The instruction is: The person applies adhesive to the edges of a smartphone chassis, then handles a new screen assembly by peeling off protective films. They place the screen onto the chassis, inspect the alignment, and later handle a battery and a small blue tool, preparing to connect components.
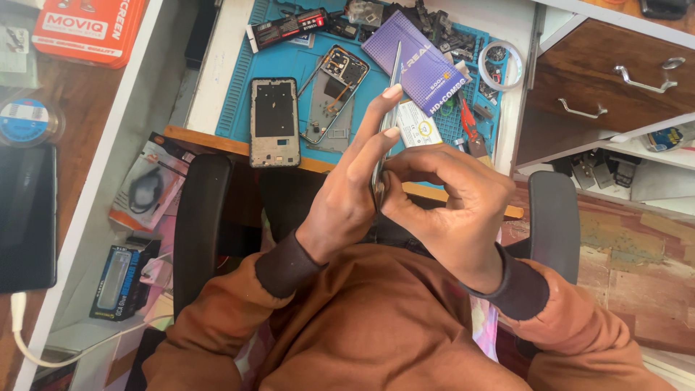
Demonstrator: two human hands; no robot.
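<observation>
Above the blue mat (239, 80), both hands grip a phone panel (392, 101) edge-on.
Left hand (352, 188) fingers clasp it; right hand (449, 199) pinches its lower end, apparently prying, needing steady pressure.

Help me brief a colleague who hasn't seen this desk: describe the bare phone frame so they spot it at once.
Start at the blue work mat on the white desk. At its near left edge lies the phone frame, flat and upright. Unlike the opened phone back tilted beside it, it is a plain dark rectangle with a grey rim, with no wiring showing.
</observation>
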